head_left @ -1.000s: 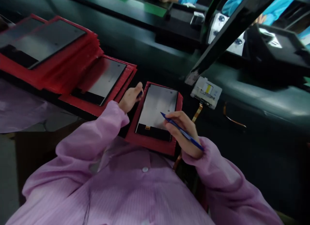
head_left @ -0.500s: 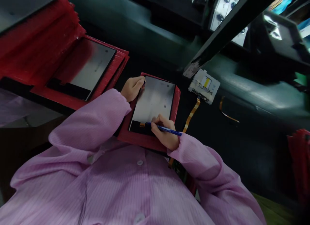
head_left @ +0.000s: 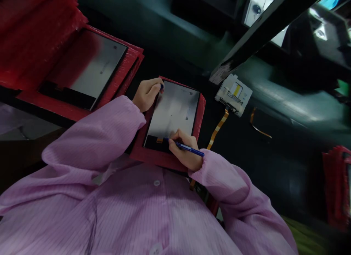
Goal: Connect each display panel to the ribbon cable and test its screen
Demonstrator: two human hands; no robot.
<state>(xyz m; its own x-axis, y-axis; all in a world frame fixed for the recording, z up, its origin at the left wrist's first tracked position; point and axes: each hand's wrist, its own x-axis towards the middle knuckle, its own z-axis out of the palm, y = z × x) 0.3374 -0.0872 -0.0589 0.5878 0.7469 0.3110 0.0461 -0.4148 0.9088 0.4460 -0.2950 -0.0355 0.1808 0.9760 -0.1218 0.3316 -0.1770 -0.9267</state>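
A display panel (head_left: 175, 108), silvery grey with a black strip along its near edge, lies on a red foam sheet (head_left: 153, 158) in front of me. My right hand (head_left: 186, 149) grips a blue pen (head_left: 189, 149), its tip over the black strip beside a small orange connector tab (head_left: 159, 140). At the panel's upper left edge is my left hand (head_left: 147, 94), closed with a small dark-blue pen cap (head_left: 161, 86) poking out between thumb and finger. Part of the black strip is hidden behind my right hand.
On the left, another panel (head_left: 104, 70) rests on red foam sheets (head_left: 41, 39). A white module (head_left: 234, 95) with an orange flex cable (head_left: 218, 130) sits right of my work, near a dark post (head_left: 236, 55). A thin curved strip (head_left: 259, 128) and a red stack (head_left: 336, 185) lie farther right.
The view has shifted slightly, so the left panel and foam sit higher and farther left. My left hand has shifted slightly up and left; the pen stays over the black strip near the tab.
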